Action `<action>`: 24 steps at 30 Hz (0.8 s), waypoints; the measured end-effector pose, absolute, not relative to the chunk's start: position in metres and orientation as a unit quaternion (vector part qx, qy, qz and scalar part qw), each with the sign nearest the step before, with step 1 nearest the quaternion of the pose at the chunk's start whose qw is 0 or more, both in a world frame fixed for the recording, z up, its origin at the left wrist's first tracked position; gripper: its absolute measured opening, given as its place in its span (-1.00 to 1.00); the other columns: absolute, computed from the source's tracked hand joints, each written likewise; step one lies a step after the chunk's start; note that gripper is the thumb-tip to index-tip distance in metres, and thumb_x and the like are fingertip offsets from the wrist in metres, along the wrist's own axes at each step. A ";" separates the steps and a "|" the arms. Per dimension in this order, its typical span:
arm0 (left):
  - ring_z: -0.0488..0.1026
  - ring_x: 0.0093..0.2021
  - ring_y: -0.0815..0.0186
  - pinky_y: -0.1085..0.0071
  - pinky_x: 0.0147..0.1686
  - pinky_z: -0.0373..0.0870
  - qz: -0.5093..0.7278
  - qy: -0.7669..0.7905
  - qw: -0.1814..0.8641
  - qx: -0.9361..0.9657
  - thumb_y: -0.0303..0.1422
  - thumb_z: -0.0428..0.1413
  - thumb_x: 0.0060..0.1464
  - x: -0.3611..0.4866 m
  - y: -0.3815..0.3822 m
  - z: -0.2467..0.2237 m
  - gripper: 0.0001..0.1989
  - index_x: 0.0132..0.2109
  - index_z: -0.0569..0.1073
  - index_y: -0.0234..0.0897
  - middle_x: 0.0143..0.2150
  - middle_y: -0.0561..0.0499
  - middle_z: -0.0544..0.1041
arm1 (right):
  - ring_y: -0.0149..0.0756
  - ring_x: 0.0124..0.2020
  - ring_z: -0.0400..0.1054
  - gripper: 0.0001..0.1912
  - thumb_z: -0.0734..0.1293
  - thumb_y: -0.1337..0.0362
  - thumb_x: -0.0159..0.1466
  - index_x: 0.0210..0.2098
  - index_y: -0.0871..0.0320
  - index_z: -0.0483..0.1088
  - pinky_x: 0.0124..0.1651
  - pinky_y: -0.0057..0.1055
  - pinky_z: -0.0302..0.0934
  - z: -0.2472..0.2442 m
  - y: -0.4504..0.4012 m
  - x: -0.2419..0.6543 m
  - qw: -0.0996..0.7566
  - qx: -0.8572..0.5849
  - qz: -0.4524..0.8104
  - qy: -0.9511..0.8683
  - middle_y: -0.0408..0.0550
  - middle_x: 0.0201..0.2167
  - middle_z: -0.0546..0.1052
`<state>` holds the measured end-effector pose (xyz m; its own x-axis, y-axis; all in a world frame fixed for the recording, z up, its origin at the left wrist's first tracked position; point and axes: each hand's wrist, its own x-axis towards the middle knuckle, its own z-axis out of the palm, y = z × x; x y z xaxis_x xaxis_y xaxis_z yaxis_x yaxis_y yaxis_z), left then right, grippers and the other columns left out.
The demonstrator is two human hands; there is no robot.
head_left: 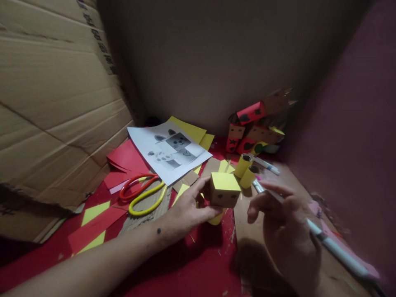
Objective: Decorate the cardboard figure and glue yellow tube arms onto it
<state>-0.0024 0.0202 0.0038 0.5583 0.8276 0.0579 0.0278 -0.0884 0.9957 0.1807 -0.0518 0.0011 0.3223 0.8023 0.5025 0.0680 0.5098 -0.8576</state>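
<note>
My left hand [188, 206] grips a small cardboard box [225, 194] between thumb and fingers. Its top is yellow, and its brown front carries two dark dots. A yellow piece [216, 219] shows just below the box, partly hidden by my thumb. My right hand [287, 227] is closed around a white marker pen [337, 249], held slanted with its front end toward the box but apart from it. Two yellow cardboard tubes [243, 165] stand upright just beyond the box.
A printed sheet [182, 150] lies over red and yellow paper. Scissors [145, 202] with red and yellow handles lie left. Decorated box figures [250, 128] are piled at the back, near another marker [266, 164]. A large cardboard sheet [55, 103] rises at left.
</note>
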 end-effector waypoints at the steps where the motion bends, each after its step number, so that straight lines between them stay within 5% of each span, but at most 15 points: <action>1: 0.43 0.10 0.02 0.13 0.12 0.31 0.333 0.324 0.592 0.659 -0.34 0.25 0.03 -0.002 0.021 0.003 -0.41 0.22 0.36 -0.26 0.11 -0.16 0.52 | -0.36 -0.58 0.29 -0.63 0.17 0.00 0.44 -0.17 -0.04 0.57 -0.44 -0.37 0.22 0.003 -0.053 0.182 0.688 -0.433 0.252 -0.525 -0.21 -0.63 0.42; 9: 0.41 0.09 0.05 0.16 0.09 0.31 0.347 0.317 0.555 0.687 -0.41 0.24 -0.04 -0.006 0.024 0.003 -0.38 0.21 0.36 -0.22 0.09 -0.09 0.50 | -0.38 -0.63 0.21 -0.82 0.31 0.20 0.35 -0.23 0.03 0.57 -0.57 -0.45 0.13 0.015 -0.064 0.178 0.687 -0.457 0.269 -0.497 -0.22 -0.68 0.35; 24: 0.37 0.16 -0.03 0.07 0.13 0.30 0.314 0.314 0.553 0.705 -0.38 0.36 -0.10 -0.015 0.023 0.001 -0.16 0.30 0.21 -0.22 0.17 -0.19 0.42 | -0.42 -0.64 0.23 -0.79 0.42 0.11 0.19 -0.32 0.13 0.54 -0.57 -0.50 0.09 0.010 -0.068 0.177 0.705 -0.430 0.378 -0.419 -0.22 -0.67 0.36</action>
